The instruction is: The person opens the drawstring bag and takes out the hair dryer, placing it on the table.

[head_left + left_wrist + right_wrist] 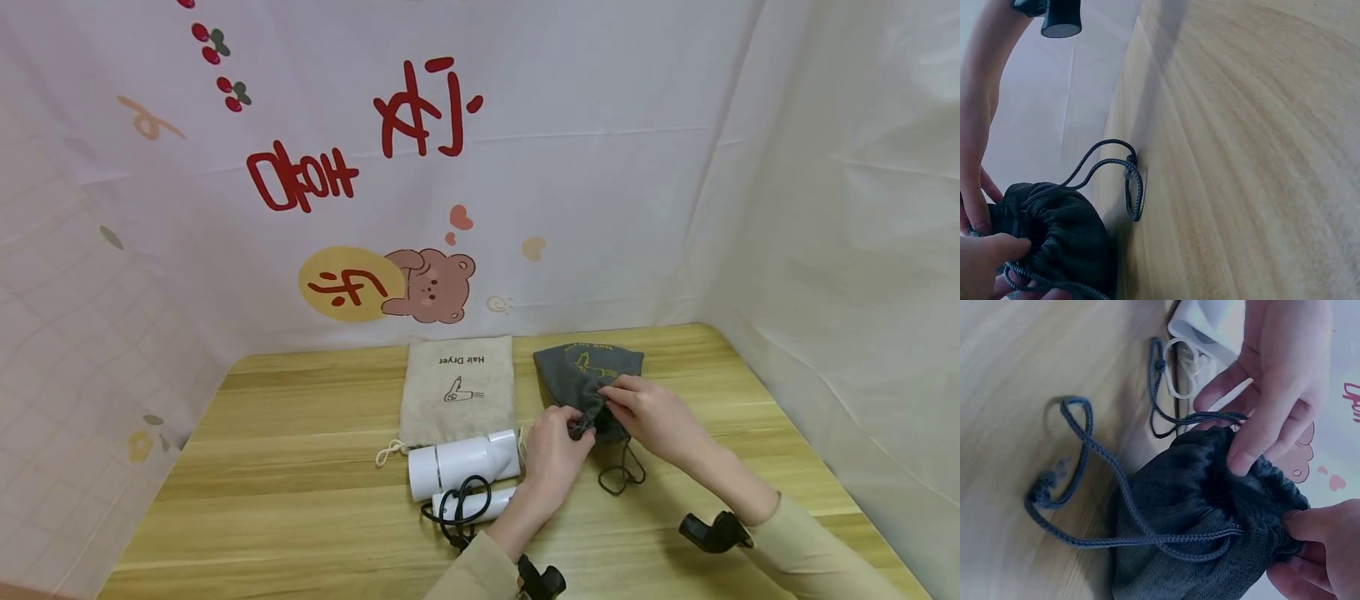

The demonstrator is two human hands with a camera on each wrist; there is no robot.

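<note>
From where I stand, I see a person with both hands at a dark gray drawstring pouch (pixel 592 375), which lies close to the far edge of the wooden table (pixel 300 408), on the side of the far right corner. The left hand (pixel 557 454) pinches the near rim of the pouch's mouth between thumb and fingers; the right hand (pixel 651 414) pinches the rim on the other side. The gap between them is very dark, so I cannot tell if something is inside.

To the left, a beige drawstring pouch (pixel 457 360) lies flat by the far edge, printed "Hair Dryer". Between it and the table's near edge rests a white hair dryer (pixel 463 463), with a black power cord (pixel 452 507) bundled over its handle.

In my judgement, the soft rim could slip from one pinch, and then the gathered cloth would close the mouth. The loose drawstring loop (pixel 1054 540) could also catch on a finger, because it hangs freely at the table side. The left forearm is just beside the dryer's handle, so a careless movement could push the dryer or drag its cord.

I count two pouches, one gray and one beige, one hair dryer, one power cord and two hands.
</note>
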